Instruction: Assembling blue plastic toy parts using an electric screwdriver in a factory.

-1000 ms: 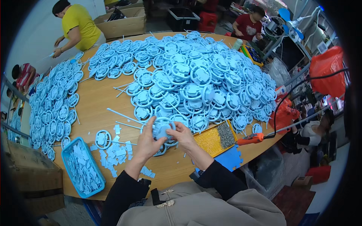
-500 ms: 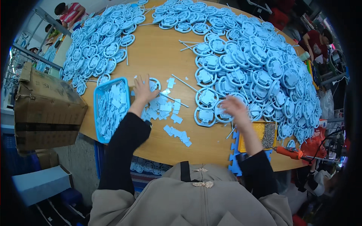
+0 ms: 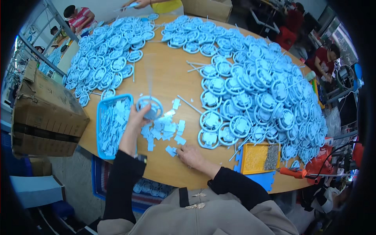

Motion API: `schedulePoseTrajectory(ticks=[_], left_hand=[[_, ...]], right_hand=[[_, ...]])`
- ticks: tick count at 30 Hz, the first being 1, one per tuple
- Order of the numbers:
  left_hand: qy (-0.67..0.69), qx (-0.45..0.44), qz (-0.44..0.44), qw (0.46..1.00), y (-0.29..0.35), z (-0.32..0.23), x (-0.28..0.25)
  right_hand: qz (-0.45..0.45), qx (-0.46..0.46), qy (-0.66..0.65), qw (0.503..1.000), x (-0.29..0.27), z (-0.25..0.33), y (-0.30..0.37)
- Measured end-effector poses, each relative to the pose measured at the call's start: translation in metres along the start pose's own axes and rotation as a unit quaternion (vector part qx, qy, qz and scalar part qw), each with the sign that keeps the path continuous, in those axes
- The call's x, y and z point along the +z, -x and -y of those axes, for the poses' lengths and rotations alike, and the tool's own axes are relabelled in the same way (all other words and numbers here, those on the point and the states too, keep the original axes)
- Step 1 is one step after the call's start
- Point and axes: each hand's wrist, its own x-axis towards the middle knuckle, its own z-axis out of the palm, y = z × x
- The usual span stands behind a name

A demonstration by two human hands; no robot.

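Observation:
My left hand is closed on the rim of a round light-blue plastic ring part, whose thin stem is blurred and points to the far side. My right hand rests low over the table, fingertips together at a small light-blue rectangular plate. More such loose plates lie scattered between the hands. Left of my left hand stands a blue plastic basket filled with the same small plates. A single ring part's stem sticks out toward the middle from the right pile.
A large pile of blue ring parts covers the right; another pile lies far left. A yellow tray of small metal pieces and an orange-handled screwdriver sit near right. A cardboard box stands left. Other people work beyond.
My left hand has closed on the ring part and lifted it, turning its stem away. My right hand has moved left from the pile's edge to the loose plates. A person's arm appears at the far side.

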Motion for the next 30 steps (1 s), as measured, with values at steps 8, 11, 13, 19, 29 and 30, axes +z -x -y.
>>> schedulePoseTrajectory(ticks=[8,11,13,19,29,30], left_hand=[[0.291,-0.079,0.064,0.951,0.063,0.038,0.080],[0.339,-0.062,0.111,0.932,0.065,0.037,0.123],[0.353,-0.037,0.131,0.926,0.071,0.034,0.140],[0.325,-0.005,0.189,0.926,0.081,0.040,0.164],[0.172,0.001,0.243,0.955,0.086,0.021,0.201],[0.167,-0.013,0.251,0.953,0.085,0.015,0.217]], right_hand=[[-0.221,0.264,-0.610,0.714,-0.088,-0.011,-0.006],[-0.259,0.261,-0.695,0.618,-0.111,-0.008,-0.011],[-0.262,0.274,-0.698,0.607,-0.114,-0.013,-0.011],[-0.276,0.300,-0.691,0.597,-0.129,-0.020,0.004],[-0.375,0.291,-0.617,0.628,-0.130,-0.048,0.047],[-0.393,0.296,-0.604,0.626,-0.136,-0.056,0.067]])
